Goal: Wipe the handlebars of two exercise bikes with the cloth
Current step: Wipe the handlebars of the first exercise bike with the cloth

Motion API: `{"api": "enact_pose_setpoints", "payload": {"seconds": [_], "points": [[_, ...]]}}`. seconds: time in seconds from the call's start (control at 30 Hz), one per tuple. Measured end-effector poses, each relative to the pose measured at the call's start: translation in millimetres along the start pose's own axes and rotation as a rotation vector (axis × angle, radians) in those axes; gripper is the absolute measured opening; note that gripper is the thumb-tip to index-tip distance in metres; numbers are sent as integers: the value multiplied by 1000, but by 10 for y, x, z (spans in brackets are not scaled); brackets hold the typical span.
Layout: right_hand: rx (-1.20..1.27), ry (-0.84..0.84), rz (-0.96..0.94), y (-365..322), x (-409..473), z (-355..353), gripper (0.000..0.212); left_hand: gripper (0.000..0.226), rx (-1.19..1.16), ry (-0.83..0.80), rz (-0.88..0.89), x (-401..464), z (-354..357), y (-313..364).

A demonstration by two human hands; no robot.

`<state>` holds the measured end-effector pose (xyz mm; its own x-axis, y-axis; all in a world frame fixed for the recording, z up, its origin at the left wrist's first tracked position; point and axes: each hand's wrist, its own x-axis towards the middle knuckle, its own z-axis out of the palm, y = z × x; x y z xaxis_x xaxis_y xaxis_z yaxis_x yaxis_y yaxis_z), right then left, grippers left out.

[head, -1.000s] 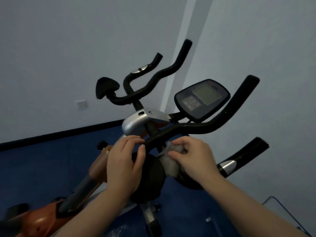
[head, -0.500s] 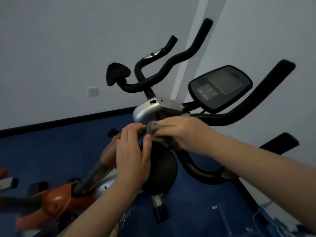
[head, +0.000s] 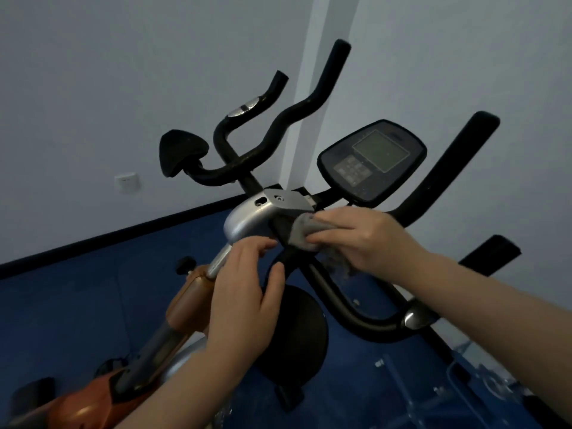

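Note:
A grey cloth [head: 305,232] is bunched in my right hand [head: 362,239] and pressed against the centre of the near bike's black handlebar [head: 445,168], just below the console [head: 373,161]. My left hand [head: 244,298] curls round the black bar beside the silver stem cover [head: 263,212], thumb and fingers almost touching the cloth. The bar's lower loop [head: 356,314] runs under my right wrist. Behind stands a second black handlebar [head: 297,116] with a chrome sensor patch.
A round black pad [head: 297,335] sits under my left hand. The orange bike frame [head: 185,301] slopes down to the lower left. A black elbow pad [head: 181,150] juts left. Grey walls meet in a corner behind; blue floor below, wire rack bottom right.
My right hand carried the cloth up and left along the bar, from below the stem to its centre by the silver cover. The left hand kept its hold on the bar.

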<state>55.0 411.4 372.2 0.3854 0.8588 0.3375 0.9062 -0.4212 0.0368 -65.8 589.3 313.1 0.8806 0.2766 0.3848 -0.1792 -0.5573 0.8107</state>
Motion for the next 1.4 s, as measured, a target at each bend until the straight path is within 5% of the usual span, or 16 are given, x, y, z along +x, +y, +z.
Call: {"api": "enact_pose_setpoints", "payload": {"seconds": [0.17,0.43,0.57,0.8,1.17,1.4], "points": [[26,138,216,-139,55,39,25,27,20,-94,78,355,-9,157],[-116,173,304,81,-263,-143,18,35,36,-371,132,557,81,281],[-113,287,539,99,-233,-261,20,34,-26,-333,159,767,250,395],[-77,217,603,28,-316,-225,13,15,-98,-459,44,899,579,367],[-4,212,692,43,-301,-223,16,28,86,-501,171,887,679,240],[-52,420,978,282,-214,-572,11,28,102,-488,197,875,673,245]]}}
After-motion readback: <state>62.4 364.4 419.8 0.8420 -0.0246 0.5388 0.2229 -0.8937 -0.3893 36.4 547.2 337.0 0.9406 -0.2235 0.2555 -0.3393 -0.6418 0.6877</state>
